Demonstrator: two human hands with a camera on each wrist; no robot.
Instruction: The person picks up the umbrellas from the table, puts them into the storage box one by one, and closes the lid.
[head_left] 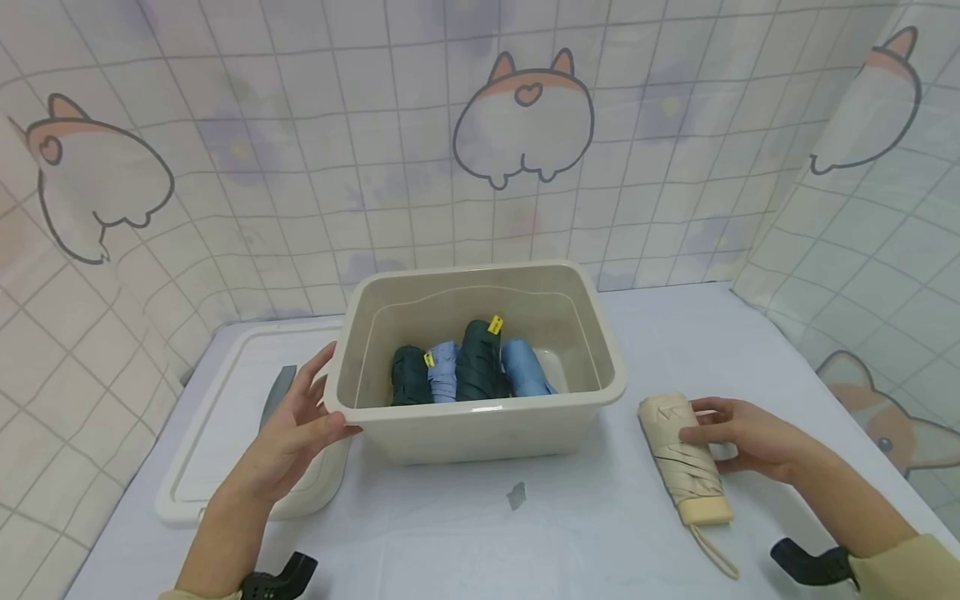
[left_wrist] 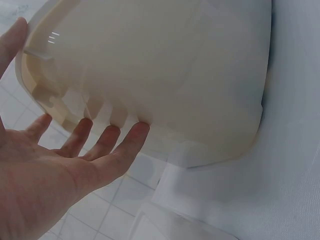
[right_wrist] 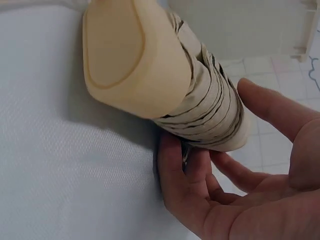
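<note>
A beige folded umbrella [head_left: 678, 450] lies on the table at the right, its handle end and wrist loop toward me. My right hand [head_left: 757, 442] holds it from the right side, thumb on top; in the right wrist view, several fingers reach under the umbrella [right_wrist: 212, 100]. In the middle stands a cream plastic bin [head_left: 480, 433]. My left hand [head_left: 288, 433] touches its front left corner, thumb at the rim. The left wrist view shows outstretched fingertips against the bin's wall [left_wrist: 190, 75]. Inside are several rolled bundles, dark green [head_left: 480, 362] and blue [head_left: 525, 367], apparently folded umbrellas.
A white lid [head_left: 217, 433] with a grey handle [head_left: 277, 396] lies left of the bin, partly behind my left hand. A small grey patch [head_left: 517, 496] marks the white tablecloth before the bin. Tile-patterned curtains [head_left: 637, 167] enclose the table at the back and sides.
</note>
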